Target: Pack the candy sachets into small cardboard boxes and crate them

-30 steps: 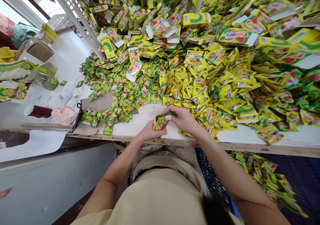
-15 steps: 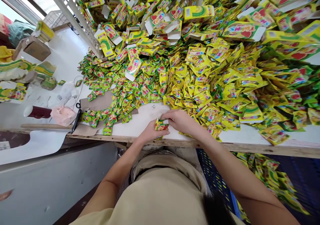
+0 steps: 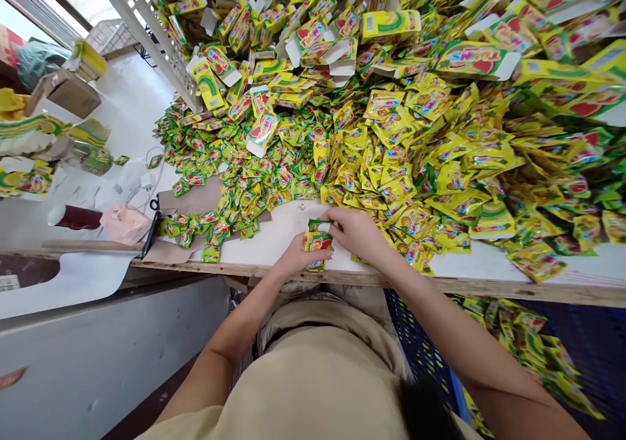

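Near the table's front edge my left hand (image 3: 293, 257) is closed around a small yellow, red and green candy box (image 3: 317, 243), with the thumb across its front. My right hand (image 3: 357, 231) is at the box's open top, fingers pinched on a small green packet (image 3: 317, 223) beside a white flap. Part of that packet is hidden by the fingers and flap. Behind my hands lie a heap of small green packets (image 3: 244, 195) and, to the right, a heap of larger yellow packets (image 3: 396, 166).
Loose yellow boxes (image 3: 391, 23) are piled at the back beside a white slotted crate (image 3: 161, 55). On the left are a dark red cup (image 3: 81, 218), a pink plastic bag (image 3: 124, 223) and a phone-like black object (image 3: 150, 234). Below right, a blue crate (image 3: 420, 342) holds packets.
The box's printed front now shows more fully between my hands. My right hand has shifted slightly up and right, and a green packet shows at the box's top.
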{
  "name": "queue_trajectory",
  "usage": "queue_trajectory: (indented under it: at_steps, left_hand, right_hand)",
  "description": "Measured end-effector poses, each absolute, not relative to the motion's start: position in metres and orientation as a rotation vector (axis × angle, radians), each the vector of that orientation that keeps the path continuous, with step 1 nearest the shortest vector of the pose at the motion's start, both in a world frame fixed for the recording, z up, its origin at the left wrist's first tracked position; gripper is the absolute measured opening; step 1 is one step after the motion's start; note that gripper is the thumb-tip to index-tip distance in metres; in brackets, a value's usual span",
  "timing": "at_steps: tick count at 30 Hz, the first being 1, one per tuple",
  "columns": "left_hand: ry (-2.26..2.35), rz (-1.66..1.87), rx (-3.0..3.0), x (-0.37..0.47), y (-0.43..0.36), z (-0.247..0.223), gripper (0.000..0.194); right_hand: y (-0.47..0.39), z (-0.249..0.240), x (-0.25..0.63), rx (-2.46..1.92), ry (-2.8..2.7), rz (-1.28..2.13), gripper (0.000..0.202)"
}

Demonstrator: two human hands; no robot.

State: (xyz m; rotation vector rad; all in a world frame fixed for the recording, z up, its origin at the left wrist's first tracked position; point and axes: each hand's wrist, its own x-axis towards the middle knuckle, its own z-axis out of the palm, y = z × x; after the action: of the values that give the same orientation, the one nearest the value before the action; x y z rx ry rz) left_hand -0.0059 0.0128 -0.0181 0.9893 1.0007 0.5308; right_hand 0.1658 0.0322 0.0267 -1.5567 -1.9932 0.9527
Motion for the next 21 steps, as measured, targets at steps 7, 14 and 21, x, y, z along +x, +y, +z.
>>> queue_trajectory:
  at_steps: [7, 14, 21]
  left_hand:
    - [0.952, 0.503, 1.049, -0.001, 0.014, -0.013, 0.043]
    - [1.005, 0.512, 1.003, -0.001, 0.013, -0.013, 0.044]
    - [1.018, 0.508, 0.829, -0.001, 0.016, -0.011, 0.051]
  right_hand:
    - [0.044, 0.037, 0.174, -1.4, -2.24, 1.35, 0.027]
    - [0.036, 0.028, 0.168, -1.494, -2.158, 1.154, 0.036]
    - [0.035, 0.027, 0.165, -1.604, -2.153, 0.964, 0.036]
